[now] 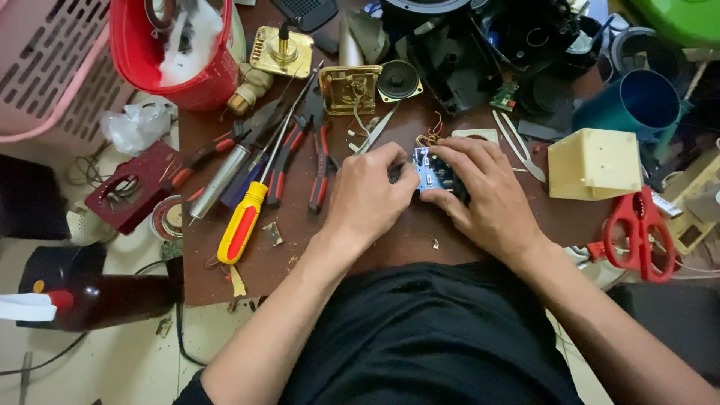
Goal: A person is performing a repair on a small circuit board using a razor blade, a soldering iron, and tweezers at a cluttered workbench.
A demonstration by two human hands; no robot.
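Yellow-and-red-handled screwdriver (241,223) lies left on the brown tabletop (360,247). Left hand (367,196) and right hand (484,191), grips closed on a small blue circuit board (426,174) at centre; board largely hidden, components indistinct. Red scissors (637,232) right.

Cluttered brown wooden table (465,247). Left part: yellow-and-red handled screwdriver (241,223), beside it red-and-black handled pliers (321,169) and a silver metal tube (220,182). Back left: red plastic bucket (191,64) with white stuff inside, next to a pink slotted plastic basket (45,67). Behind centre: brass square lock plate (349,90), small round black speaker (397,80) just beside it. Right side: cream plastic box (594,163), dark teal plastic cup lying on its side (637,101), red-handled scissors (639,231) at the table edge. On the floor at left: dark red block with a round hole (131,187), crumpled clear plastic bag (135,126).
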